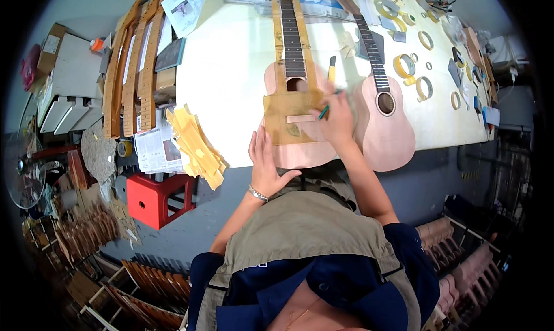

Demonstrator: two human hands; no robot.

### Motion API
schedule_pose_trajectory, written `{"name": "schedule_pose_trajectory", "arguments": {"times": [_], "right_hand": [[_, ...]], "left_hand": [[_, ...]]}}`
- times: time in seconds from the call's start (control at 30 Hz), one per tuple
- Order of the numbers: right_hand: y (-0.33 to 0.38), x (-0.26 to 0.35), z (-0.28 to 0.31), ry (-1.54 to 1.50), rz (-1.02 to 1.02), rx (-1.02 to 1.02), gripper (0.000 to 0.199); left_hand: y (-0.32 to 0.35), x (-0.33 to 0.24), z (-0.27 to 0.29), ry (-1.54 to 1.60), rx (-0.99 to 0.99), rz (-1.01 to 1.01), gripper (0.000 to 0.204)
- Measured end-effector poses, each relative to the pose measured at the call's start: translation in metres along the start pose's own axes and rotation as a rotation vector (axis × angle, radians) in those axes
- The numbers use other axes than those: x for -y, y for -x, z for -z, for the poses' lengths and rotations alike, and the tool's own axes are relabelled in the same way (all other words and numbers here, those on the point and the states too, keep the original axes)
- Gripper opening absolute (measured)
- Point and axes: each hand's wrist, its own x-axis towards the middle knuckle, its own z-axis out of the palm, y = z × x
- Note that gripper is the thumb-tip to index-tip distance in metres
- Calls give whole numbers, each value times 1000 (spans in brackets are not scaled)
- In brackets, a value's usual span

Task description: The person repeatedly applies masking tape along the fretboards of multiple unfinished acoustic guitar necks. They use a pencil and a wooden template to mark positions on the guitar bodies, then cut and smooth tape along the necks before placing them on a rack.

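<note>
A pale pink, unfinished ukulele point(303, 157) lies in front of me, neck pointing away. Over its top and along its fretboard point(292, 40) sits an amber, see-through template point(276, 109). A narrow pinkish strip point(302, 119) shows in the template's middle; whether it is a slot or a raised bar I cannot tell. My right hand point(339, 120) grips a slim green pencil-like tool point(324, 111), its tip by the strip's right end. Fingers spread, my left hand point(265, 165) rests against the body's lower left edge. A yellow utility knife point(332, 70) lies beyond my right hand.
A second ukulele point(388, 134) lies to the right, close to my forearm. Farther right are tape rolls point(424, 87). Left of me are wooden necks point(133, 80), a pile of yellow strips point(195, 146) overhanging the table edge, and a red stool point(151, 201) below.
</note>
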Motion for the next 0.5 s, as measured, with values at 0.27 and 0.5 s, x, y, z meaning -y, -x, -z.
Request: {"name": "schedule_pose_trajectory", "arguments": {"times": [0.27,0.5], "right_hand": [[-19,-7,-22,-211,199,147,62],[19,-1,-2,-175,189,166,49]], "left_hand": [[-2,7,-2,-71,28,-49,105],[-2,9,-2,-136,59,-76,91]]}}
